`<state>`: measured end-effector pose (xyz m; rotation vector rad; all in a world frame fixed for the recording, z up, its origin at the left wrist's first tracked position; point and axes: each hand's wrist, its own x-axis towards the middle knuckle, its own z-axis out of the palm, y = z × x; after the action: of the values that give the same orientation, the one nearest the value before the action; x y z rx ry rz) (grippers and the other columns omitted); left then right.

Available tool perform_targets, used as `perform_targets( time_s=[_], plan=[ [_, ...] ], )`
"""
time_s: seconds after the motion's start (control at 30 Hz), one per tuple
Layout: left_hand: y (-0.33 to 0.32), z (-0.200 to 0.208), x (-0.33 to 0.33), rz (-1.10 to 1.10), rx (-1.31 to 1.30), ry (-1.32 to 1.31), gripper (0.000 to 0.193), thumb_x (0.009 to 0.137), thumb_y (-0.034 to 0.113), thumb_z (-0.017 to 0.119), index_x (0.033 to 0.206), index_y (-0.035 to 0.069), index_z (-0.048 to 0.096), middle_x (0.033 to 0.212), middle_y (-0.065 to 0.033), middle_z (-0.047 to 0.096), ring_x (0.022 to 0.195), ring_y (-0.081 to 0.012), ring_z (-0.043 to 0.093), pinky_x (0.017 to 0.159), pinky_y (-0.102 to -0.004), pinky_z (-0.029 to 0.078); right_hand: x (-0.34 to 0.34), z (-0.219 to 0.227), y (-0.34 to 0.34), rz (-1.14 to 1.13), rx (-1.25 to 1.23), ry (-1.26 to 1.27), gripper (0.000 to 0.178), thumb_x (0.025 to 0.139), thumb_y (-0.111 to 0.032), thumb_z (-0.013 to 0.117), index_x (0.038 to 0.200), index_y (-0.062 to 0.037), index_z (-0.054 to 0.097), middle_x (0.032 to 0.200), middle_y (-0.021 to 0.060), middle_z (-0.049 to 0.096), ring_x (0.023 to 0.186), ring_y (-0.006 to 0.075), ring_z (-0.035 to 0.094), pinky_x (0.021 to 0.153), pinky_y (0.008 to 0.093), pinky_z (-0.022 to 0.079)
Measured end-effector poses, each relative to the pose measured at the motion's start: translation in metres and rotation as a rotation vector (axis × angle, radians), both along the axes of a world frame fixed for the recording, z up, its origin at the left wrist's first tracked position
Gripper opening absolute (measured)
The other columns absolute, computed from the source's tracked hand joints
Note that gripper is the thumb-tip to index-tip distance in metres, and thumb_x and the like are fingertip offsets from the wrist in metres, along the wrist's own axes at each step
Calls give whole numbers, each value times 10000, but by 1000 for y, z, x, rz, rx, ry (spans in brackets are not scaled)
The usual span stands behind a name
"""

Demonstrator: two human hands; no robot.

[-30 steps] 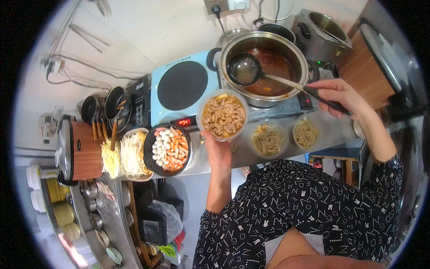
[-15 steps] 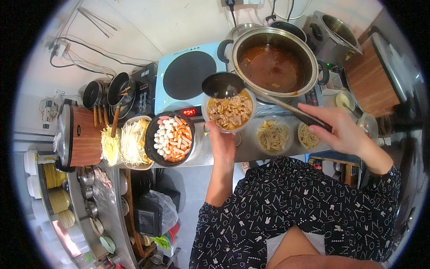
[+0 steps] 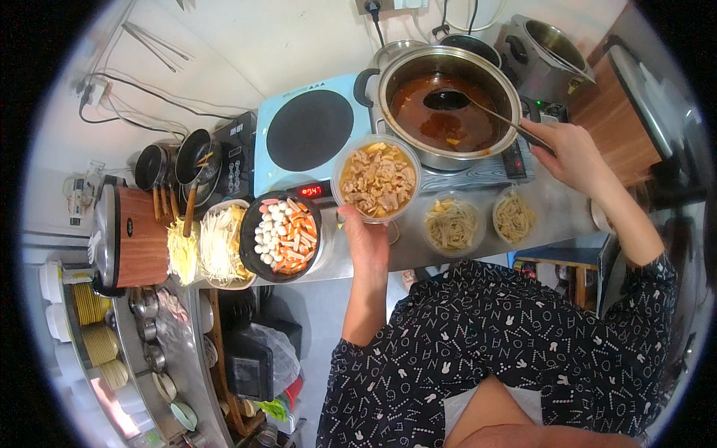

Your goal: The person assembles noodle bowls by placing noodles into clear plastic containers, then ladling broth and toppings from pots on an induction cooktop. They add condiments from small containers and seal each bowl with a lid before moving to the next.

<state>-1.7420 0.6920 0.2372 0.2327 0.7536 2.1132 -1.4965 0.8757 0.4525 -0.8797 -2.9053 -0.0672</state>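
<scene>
Ladle (image 3: 446, 99) just swung from over the clear plastic tub (image 3: 335, 184) of sliced meat back to the stockpot's (image 3: 448, 159) red-brown broth (image 3: 418, 127), so ladling looks btwn pours. Hands: R hand (image 3: 571, 157) closed round ladle handle; L hand (image 3: 366, 243) part-curled, gripping tub above table (image 3: 411, 252), in front of pot.

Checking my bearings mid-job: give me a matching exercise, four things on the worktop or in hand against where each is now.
1. Ladle
2. Meat
3. Noodles
4. Blue hotplate

A. In two tubs on the counter
B. Left of the large pot
C. In a clear tub held by the left hand
D. Gripped by the right hand

Pairs: 1-D, 2-C, 3-A, 4-B
</scene>
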Motion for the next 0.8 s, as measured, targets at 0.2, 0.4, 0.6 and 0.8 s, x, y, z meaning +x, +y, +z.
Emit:
perform_targets(
  time_s=[0.2,0.4,0.6,0.8],
  plan=[
    [-2,0,3,6,-18,-9,844,780,688,552,1370,104,397,1303,-7,521,1101,-140,518,763,-283,423,-17,-33,38,55,-192,13,347,842,-146,610,1158,-2,600,697,137,631,583,273,618,545,378,497],
    [-5,5,5,-21,-7,-3,925,764,704,542,1430,103,317,1440,-49,399,1311,-217,393,1048,-406,352,-10,-27,52,-403,-1142,311,365,913,-164,543,1227,20,564,634,18,574,439,61,462,382,217,361],
    [-4,8,6,-9,-19,-13,921,771,684,546,1438,98,301,1459,-55,376,1330,-233,372,1079,-431,326,12,-21,53,-481,-1239,500,281,926,-161,538,1153,-8,602,635,19,577,399,53,437,341,198,297],
    [-2,8,4,-37,11,-6,901,786,671,540,1436,93,306,1451,-60,388,1320,-236,388,1074,-433,335,24,-11,47,-403,-1284,565,305,925,-173,545,1171,3,584,643,30,586,389,48,438,326,198,290]
  ],
)
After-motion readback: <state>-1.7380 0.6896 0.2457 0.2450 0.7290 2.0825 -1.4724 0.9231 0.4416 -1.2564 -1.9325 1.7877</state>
